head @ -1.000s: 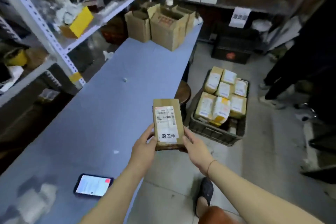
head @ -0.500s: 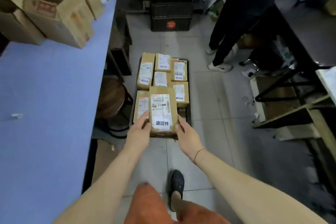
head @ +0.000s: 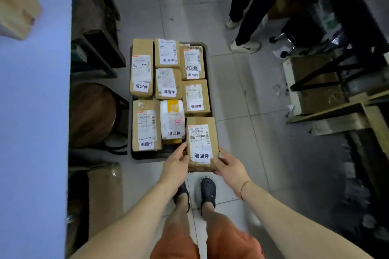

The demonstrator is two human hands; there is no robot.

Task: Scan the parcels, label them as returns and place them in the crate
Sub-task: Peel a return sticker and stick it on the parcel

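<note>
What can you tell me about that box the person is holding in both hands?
The held parcel is a small brown cardboard box, long and narrow, its top face toward the camera. A white shipping label with barcodes covers most of that face, with a white sticker printed 退回件 below it. The left hand and right hand grip its near end from either side. It sits at the near right corner of the crate, beside a white-wrapped parcel; whether it rests there is unclear.

Bare forearms; thin cord bracelet (head: pixel 244 187) on right wrist; orange shorts (head: pixel 227 239); dark perforated clogs (head: pixel 208 190).
</note>
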